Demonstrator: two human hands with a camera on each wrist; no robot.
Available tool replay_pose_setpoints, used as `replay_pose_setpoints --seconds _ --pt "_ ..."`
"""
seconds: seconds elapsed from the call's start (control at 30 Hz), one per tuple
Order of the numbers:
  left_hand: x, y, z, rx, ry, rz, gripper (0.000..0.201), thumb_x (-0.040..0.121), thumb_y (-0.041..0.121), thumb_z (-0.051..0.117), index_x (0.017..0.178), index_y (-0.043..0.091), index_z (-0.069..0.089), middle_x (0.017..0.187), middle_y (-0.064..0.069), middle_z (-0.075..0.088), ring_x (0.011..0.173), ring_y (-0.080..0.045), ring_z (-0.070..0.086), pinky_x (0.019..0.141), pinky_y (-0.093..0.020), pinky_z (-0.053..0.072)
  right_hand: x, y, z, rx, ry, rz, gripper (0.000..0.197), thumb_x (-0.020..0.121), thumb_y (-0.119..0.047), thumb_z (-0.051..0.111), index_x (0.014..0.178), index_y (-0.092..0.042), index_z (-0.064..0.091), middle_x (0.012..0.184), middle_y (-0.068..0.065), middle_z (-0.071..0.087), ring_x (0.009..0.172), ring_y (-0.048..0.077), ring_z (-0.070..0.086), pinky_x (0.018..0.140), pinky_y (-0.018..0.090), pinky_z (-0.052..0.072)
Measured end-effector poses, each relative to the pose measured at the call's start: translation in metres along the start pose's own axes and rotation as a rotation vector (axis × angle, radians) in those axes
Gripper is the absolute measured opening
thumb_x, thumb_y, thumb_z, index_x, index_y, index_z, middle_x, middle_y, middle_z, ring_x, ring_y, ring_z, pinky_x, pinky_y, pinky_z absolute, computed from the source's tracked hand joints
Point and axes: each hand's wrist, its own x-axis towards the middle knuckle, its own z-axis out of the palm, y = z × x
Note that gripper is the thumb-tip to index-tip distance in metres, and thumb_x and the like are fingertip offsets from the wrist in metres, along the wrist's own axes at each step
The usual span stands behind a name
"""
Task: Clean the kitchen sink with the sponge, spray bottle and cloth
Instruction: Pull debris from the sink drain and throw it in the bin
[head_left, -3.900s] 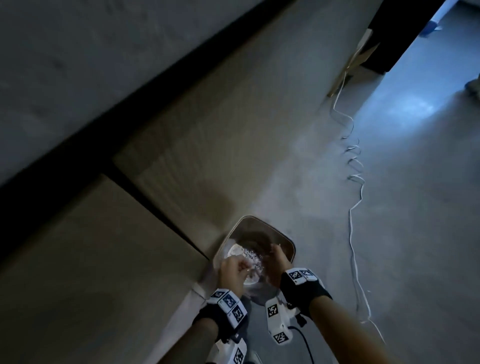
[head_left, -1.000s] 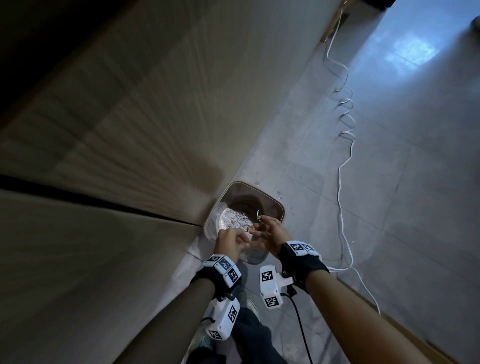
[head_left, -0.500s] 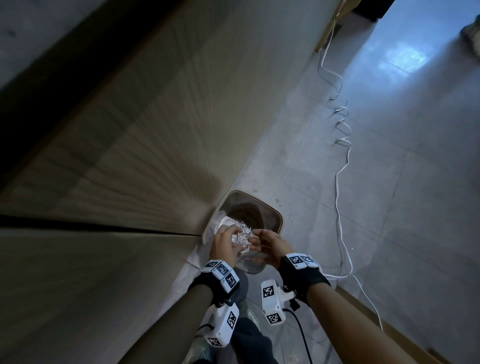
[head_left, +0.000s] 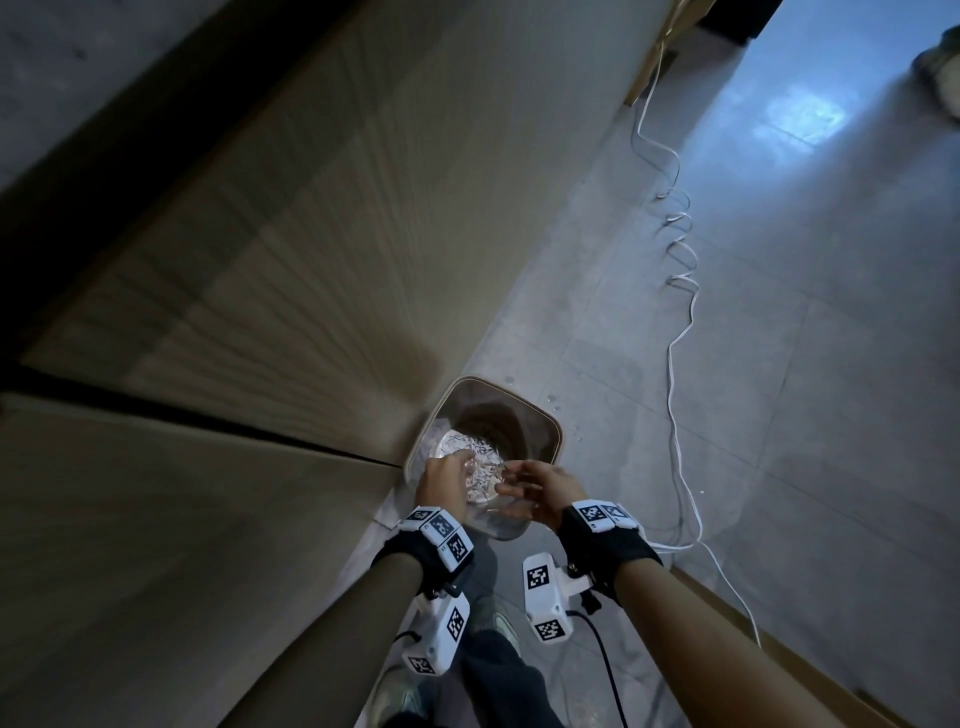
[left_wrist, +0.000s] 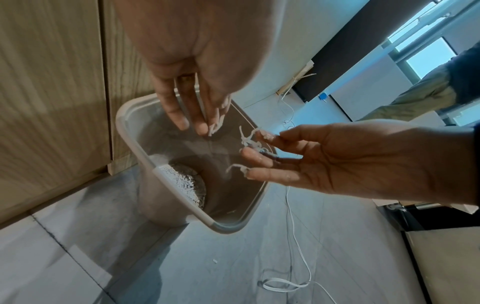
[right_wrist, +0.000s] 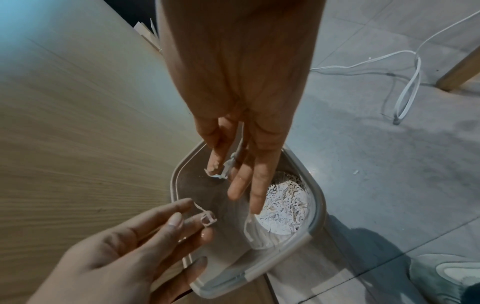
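Head view: left hand (head_left: 441, 480), right hand (head_left: 545, 491) grip released, above bin (head_left: 550, 423) rim beside cabinet (head_left: 260, 260).

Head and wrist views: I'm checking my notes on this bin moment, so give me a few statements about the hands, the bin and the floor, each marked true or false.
1. Both hands are over the open square grey plastic bin. True.
2. The left hand grips a sponge. False: its fingers are nearly straight, with only thin white shreds clinging to the tips.
3. White shredded scraps lie in the bottom of the bin. True.
4. The bin stands in the middle of the floor, away from any furniture. False: it stands right beside the pale wooden cabinet front.
5. A white cable trails across the grey tiled floor. True.
6. The right hand is a closed fist. False: its fingers are spread.
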Motion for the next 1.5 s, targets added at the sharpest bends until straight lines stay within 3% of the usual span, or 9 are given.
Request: replay_pose_setpoints --seconds 0.23,0.37,0.5,0.6,0.7,1.0,1.2,1.27,1.5 --pt "-0.002 0.007 -0.006 -0.064 0.097 0.027 0.005 0.078 0.011 0.073 0.081 0.014 0.07 0.075 0.0 0.07 0.071 -0.015 0.066 0.07 -0.035 0.057 -0.002 0.006 0.001 -0.19 0.024 -0.05 0.018 0.093 -0.012 0.054 0.08 -0.011 0.066 0.069 0.005 0.067 0.057 0.008 0.065 0.053 0.026 0.051" --pt "-0.004 0.014 -0.01 -0.076 0.15 0.064 0.032 0.065 0.01 0.082 0.073 0.02 0.052 0.068 0.005 0.058 0.06 -0.012 0.055 0.058 -0.024 0.045 -0.005 0.004 0.001 -0.278 0.006 -0.087 0.015 0.093 -0.01 0.053 0.087 -0.014 0.066 0.079 0.004 0.065 0.071 0.012 0.062 0.058 0.028 0.052" --pt "-0.003 0.013 -0.006 -0.088 0.119 0.107 0.024 0.073 0.003 0.075 0.085 0.016 0.059 0.084 0.003 0.064 0.068 -0.012 0.062 0.059 -0.017 0.047 -0.009 0.003 0.004 -0.31 -0.002 -0.122 0.022 0.095 -0.002 0.044 0.105 -0.011 0.062 0.091 0.002 0.064 0.068 0.012 0.059 0.056 0.025 0.05" --pt "-0.002 0.011 -0.001 -0.174 0.066 0.133 0.028 0.083 -0.008 0.057 0.098 0.012 0.067 0.099 -0.002 0.069 0.09 -0.016 0.066 0.079 -0.025 0.054 -0.013 0.002 0.006 -0.328 -0.016 -0.142 0.024 0.094 0.001 0.042 0.105 -0.007 0.062 0.095 0.005 0.065 0.067 0.013 0.059 0.056 0.024 0.051" --pt "-0.004 0.012 0.001 -0.185 -0.082 0.198 0.038 0.083 -0.008 0.054 0.113 0.011 0.067 0.111 0.001 0.068 0.105 -0.01 0.06 0.093 -0.02 0.046 -0.015 0.002 0.009 -0.336 -0.036 -0.101 0.024 0.094 -0.001 0.042 0.092 -0.013 0.063 0.086 0.002 0.065 0.068 0.012 0.062 0.059 0.029 0.05" --pt "0.002 0.013 0.0 -0.145 -0.132 0.16 0.008 0.078 0.001 0.068 0.083 0.008 0.069 0.084 -0.007 0.069 0.077 -0.016 0.061 0.073 -0.027 0.05 -0.018 0.002 0.006 -0.288 -0.032 -0.115 0.03 0.094 0.0 0.035 0.086 -0.017 0.058 0.078 0.006 0.065 0.061 0.015 0.064 0.047 0.025 0.051" --pt "0.007 0.004 0.002 -0.059 -0.066 0.039 0.036 0.091 -0.002 0.046 0.122 0.012 0.06 0.109 -0.014 0.068 0.099 -0.027 0.064 0.086 -0.039 0.053 -0.011 -0.001 -0.003 -0.191 0.055 -0.16 0.027 0.092 0.004 0.031 0.099 -0.015 0.049 0.083 0.009 0.067 0.058 0.014 0.065 0.061 0.029 0.049" --pt "0.005 0.003 0.0 -0.116 -0.08 0.043 0.04 0.092 -0.004 0.042 0.126 0.013 0.056 0.107 -0.016 0.067 0.092 -0.026 0.068 0.081 -0.04 0.056 -0.008 -0.002 -0.008 -0.164 0.071 -0.181 0.029 0.09 0.009 0.034 0.103 -0.013 0.047 0.079 0.007 0.069 0.055 0.009 0.066 0.06 0.028 0.048" --pt "0.007 0.001 -0.003 -0.167 0.059 -0.027 0.036 0.066 0.007 0.081 0.082 0.032 0.06 0.07 0.011 0.07 0.07 -0.016 0.069 0.067 -0.039 0.057 -0.001 0.001 -0.009 -0.027 0.119 -0.21 0.036 0.082 0.025 0.04 0.1 -0.003 0.051 0.084 0.017 0.066 0.064 0.021 0.067 0.052 0.03 0.055"
